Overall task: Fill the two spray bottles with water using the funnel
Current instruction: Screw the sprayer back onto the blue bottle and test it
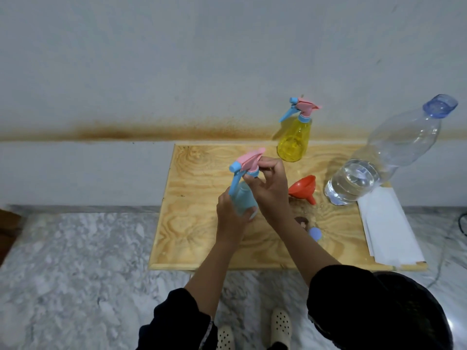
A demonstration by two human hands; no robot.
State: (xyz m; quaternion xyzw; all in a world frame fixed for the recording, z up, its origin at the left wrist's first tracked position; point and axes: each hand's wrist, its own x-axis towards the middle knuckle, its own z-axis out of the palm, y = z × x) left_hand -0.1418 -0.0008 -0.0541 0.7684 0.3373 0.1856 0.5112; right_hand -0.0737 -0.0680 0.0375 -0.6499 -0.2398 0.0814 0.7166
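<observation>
A blue spray bottle [243,201] stands near the middle of the wooden board [192,223]. My left hand [231,215] grips its body from the left. My right hand [269,188] pinches the collar under its pink and blue spray head [246,163]. A yellow spray bottle [294,140] with its spray head on stands at the board's far edge. An orange funnel [303,188] lies on its side just right of my right hand. A large clear water bottle [384,157], open at the top and holding some water, stands at the right. Its blue cap [315,234] lies on the board.
White paper sheets [389,228] lie on the board's right edge. The board sits low against a grey wall [227,59], on a marble floor [75,261]. A dark cable [464,223] runs at the far right. My feet [252,332] show below.
</observation>
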